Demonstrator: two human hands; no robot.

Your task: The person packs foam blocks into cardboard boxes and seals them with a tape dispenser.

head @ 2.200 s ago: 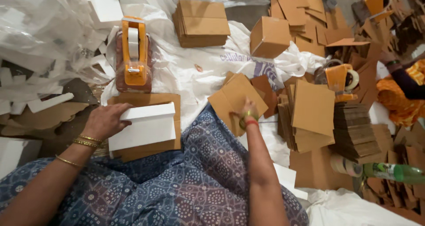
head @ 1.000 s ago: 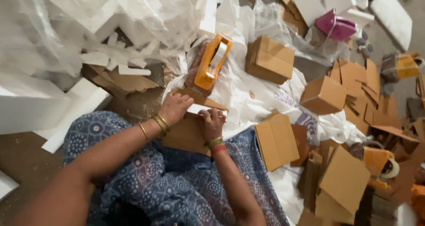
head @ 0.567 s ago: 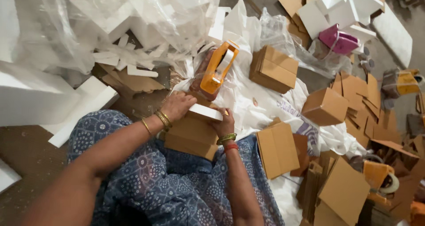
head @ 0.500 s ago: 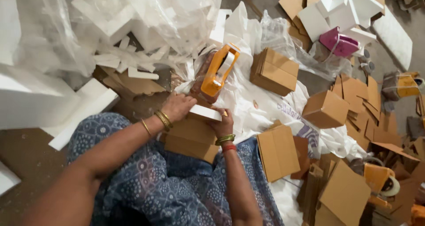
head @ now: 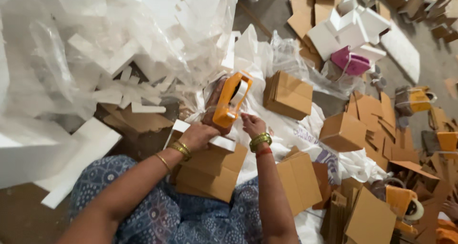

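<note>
A brown cardboard box (head: 212, 170) is held on the lap, with a white foam block (head: 200, 135) lodged in its open top. The left hand (head: 196, 137) is laid flat on the foam, fingers curled over it and pressing down. The right hand (head: 252, 124) is raised just beside the orange tape dispenser (head: 231, 100), its fingertips pinched together; whether tape is caught between them cannot be told. The dispenser is propped on white plastic sheeting (head: 291, 129) just beyond the box. A closed cardboard box (head: 288, 95) is seen past it, another closed box (head: 343, 132) to the right, and a folded box (head: 299, 182) by the right forearm. Loose foam offcuts (head: 119, 81) are heaped at the left.
</note>
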